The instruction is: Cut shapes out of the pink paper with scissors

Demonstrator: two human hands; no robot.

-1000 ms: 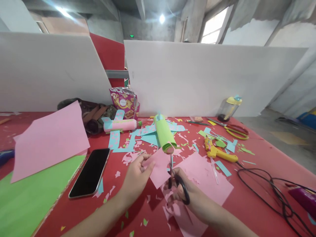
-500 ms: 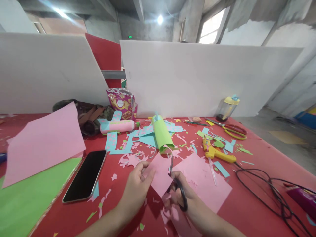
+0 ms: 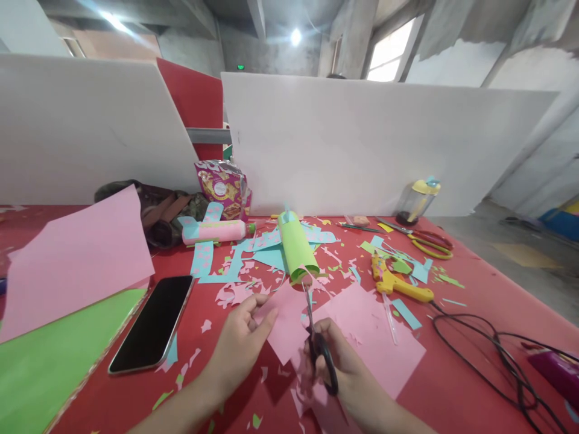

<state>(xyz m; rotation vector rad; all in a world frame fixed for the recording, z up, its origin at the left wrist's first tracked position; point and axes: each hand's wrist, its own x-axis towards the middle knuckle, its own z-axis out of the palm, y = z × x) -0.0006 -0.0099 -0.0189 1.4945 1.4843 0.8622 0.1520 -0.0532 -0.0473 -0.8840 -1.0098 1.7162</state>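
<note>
My left hand (image 3: 242,337) pinches a piece of pink paper (image 3: 286,319) between thumb and fingers, above the red table (image 3: 239,404). In my right hand (image 3: 339,355) is a pair of black-handled scissors (image 3: 326,361), its blades pointing away from me along the paper's right edge. Whether the blades are touching the paper I cannot tell. Beneath my right hand lies a larger sheet of pink paper (image 3: 384,349). Just beyond the blades is a green paper tube (image 3: 298,244) with light blue, pink-spotted wing-like strips (image 3: 266,240) at its sides.
A phone (image 3: 152,325) lies left, beside pink (image 3: 81,265) and green sheets (image 3: 67,349). To the right are a yellow glue gun (image 3: 398,283) with a black cord (image 3: 488,355), red-and-yellow-handled scissors (image 3: 429,244) and a bottle (image 3: 416,202). A pink-wrapped bottle (image 3: 217,231) and snack bag (image 3: 224,190) stand behind.
Both hands have shifted slightly left, with the pink paper and the scissors. The scissor blades now lean more to the left, and the paper piece has turned a little.
</note>
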